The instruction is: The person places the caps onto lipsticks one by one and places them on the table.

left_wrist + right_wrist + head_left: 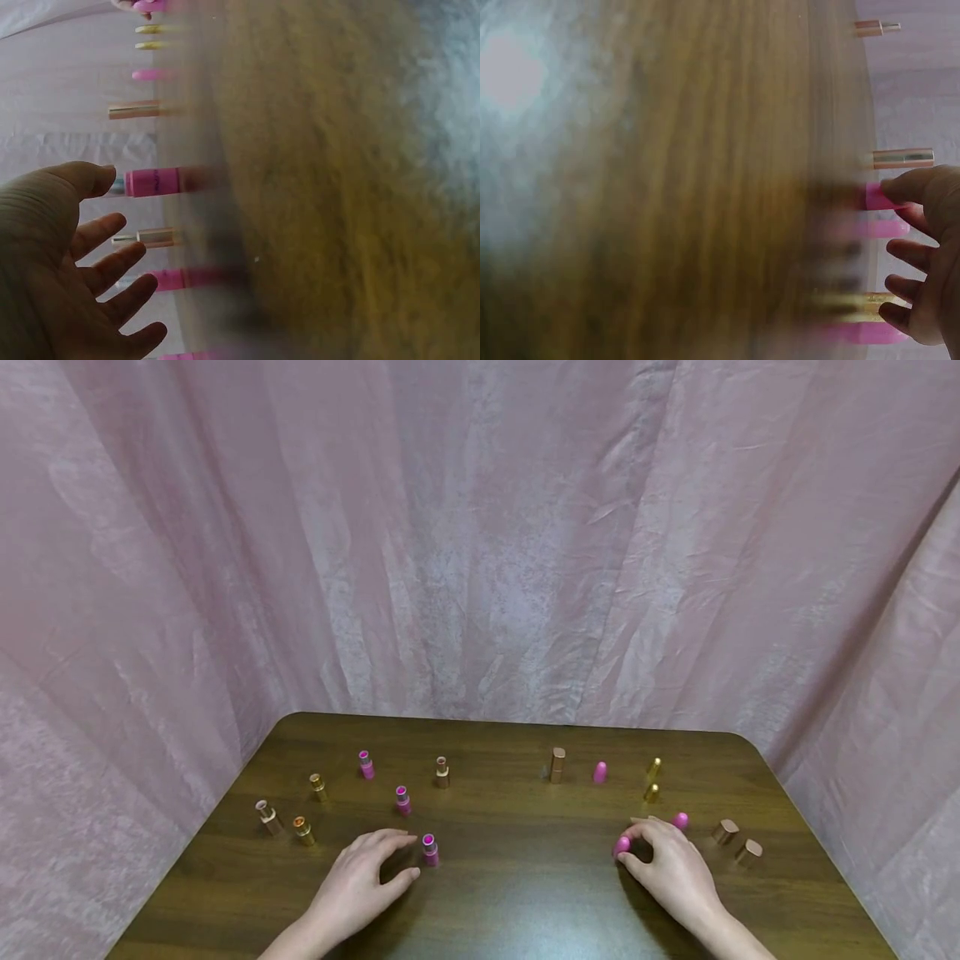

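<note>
My left hand (358, 878) is spread with thumb and fingers apart, just left of an uncapped pink lipstick (431, 852) that stands upright on the table. In the left wrist view that pink lipstick (152, 182) appears beyond the thumb tip, its printed side showing. At the right, my right hand (672, 865) pinches a pink lipstick cap (622, 847) between thumb and index finger, down at the tabletop. The right wrist view shows this cap (881, 196) at the thumb tip, with the other fingers loosely bent. Another pink cap (680, 821) stands just behind the right knuckles.
Uncapped pink (402, 802), gold (303, 832) and rose-gold lipsticks (442, 773) stand across the left of the wooden table (517, 860). Toward the right are gold caps (652, 793), rose-gold caps (725, 832), a pink cap (600, 772) and a capped rose-gold lipstick (557, 766). Pink curtains surround the table.
</note>
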A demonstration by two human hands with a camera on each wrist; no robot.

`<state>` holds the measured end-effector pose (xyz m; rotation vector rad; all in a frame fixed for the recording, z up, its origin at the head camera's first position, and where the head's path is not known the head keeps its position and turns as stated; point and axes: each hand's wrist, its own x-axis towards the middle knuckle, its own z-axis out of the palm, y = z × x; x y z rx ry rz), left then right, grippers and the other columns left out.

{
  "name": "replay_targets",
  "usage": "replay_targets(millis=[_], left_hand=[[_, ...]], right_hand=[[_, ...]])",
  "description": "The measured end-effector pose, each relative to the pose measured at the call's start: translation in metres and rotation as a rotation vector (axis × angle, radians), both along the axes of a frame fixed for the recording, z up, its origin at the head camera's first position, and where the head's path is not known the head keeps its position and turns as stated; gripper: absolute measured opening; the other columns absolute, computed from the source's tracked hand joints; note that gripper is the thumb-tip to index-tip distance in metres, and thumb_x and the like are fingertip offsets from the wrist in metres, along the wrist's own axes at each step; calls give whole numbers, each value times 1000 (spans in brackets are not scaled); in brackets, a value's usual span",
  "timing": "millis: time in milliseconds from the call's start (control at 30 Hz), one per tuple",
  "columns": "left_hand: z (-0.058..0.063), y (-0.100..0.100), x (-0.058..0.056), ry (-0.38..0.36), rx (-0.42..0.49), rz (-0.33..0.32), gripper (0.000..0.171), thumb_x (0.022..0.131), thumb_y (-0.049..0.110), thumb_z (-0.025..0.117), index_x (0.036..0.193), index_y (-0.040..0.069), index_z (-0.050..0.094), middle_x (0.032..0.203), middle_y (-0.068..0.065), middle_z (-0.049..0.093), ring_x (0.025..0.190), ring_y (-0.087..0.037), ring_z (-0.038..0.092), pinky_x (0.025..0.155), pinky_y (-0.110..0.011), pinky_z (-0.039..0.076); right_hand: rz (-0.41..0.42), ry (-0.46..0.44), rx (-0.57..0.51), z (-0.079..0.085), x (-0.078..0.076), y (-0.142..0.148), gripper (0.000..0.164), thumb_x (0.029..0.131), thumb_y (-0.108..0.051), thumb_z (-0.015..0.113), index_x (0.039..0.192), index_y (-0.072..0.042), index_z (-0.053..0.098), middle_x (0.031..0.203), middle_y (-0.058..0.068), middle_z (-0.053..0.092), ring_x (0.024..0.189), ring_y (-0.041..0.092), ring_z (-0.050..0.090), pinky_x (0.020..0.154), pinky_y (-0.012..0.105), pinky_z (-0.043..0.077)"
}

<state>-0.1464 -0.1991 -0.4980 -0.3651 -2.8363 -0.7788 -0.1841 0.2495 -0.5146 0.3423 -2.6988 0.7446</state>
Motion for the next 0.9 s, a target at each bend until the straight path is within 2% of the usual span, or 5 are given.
replay_targets(millis=[133, 267, 433, 633, 900], left_hand=[[-6, -2, -1, -22, 7, 12, 41, 89, 37, 79, 126, 22, 71, 130, 5, 65, 126, -26, 55, 106, -57, 41], [-11, -2, -5, -34, 7, 29, 42, 87, 36, 80, 126, 23, 71, 129, 7, 65, 127, -27, 55, 106, -58, 40], [-14, 5, -13, -41, 9, 33, 42, 84, 32, 83, 123, 22, 72, 127, 6, 65, 127, -30, 54, 105, -59, 40], [-20, 16, -24, -21, 15, 45, 36, 79, 31, 87, 112, 25, 73, 121, 5, 67, 121, -30, 54, 100, -58, 42], [-27, 20, -28, -7, 59, 72, 30, 78, 32, 89, 101, 26, 70, 115, 6, 68, 115, -28, 54, 99, -56, 41]], right_hand=[[6, -16, 1, -3, 0, -3, 23, 79, -19, 87, 100, -20, 76, 126, 11, 70, 126, 39, 58, 101, 62, 42], [14, 5, 3, -5, 0, -3, 32, 79, -18, 87, 108, -10, 77, 124, 12, 70, 123, 41, 58, 102, 58, 42], [21, 9, -19, -5, -1, -2, 28, 79, -14, 86, 106, -10, 77, 119, 12, 72, 121, 41, 58, 102, 57, 42], [16, 17, -10, -4, -1, -1, 25, 79, -12, 86, 103, -10, 77, 115, 11, 72, 119, 42, 58, 101, 57, 43], [13, 33, -45, -3, -1, -5, 25, 78, -12, 86, 102, -11, 78, 112, 8, 74, 120, 41, 57, 101, 56, 41]])
